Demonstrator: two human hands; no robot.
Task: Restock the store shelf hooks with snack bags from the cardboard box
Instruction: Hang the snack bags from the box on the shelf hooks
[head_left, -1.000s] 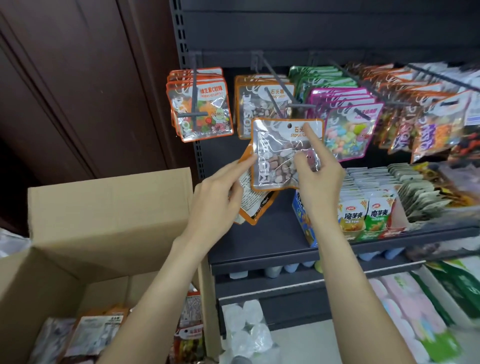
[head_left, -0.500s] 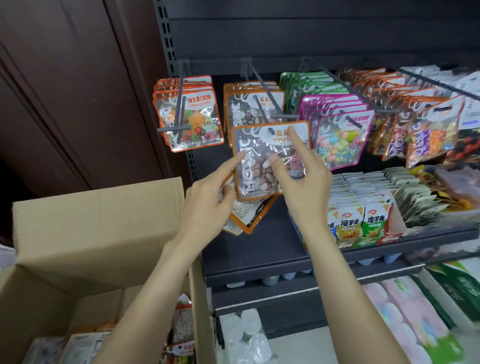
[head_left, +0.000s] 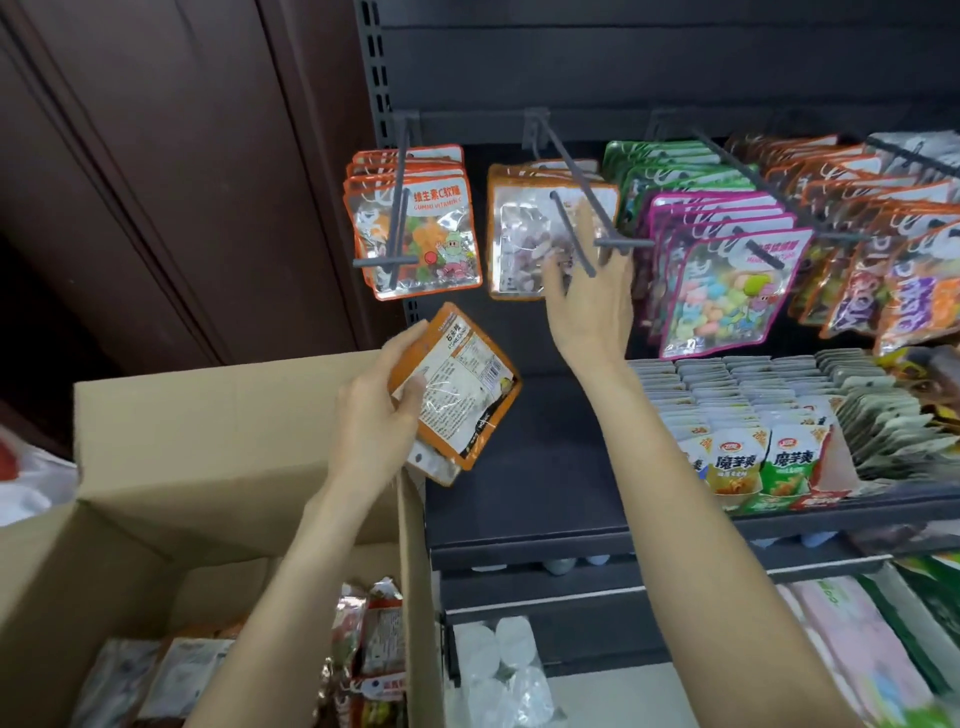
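Orange-edged snack bags (head_left: 457, 389) sit gripped in the left hand (head_left: 376, 415), back label up, just above the cardboard box (head_left: 208, 441). The right hand (head_left: 587, 306) is raised with fingers spread and holding nothing, its fingertips at the front bag on the second hook (head_left: 571, 218), where matching stone-candy bags (head_left: 524, 244) hang. The step looks like hanging, one bag seated and more waiting. The next move probably calls for taking a bag from the left hand's stack, turning it face-out and threading its hole onto that hook's tip. More bags lie in the box below
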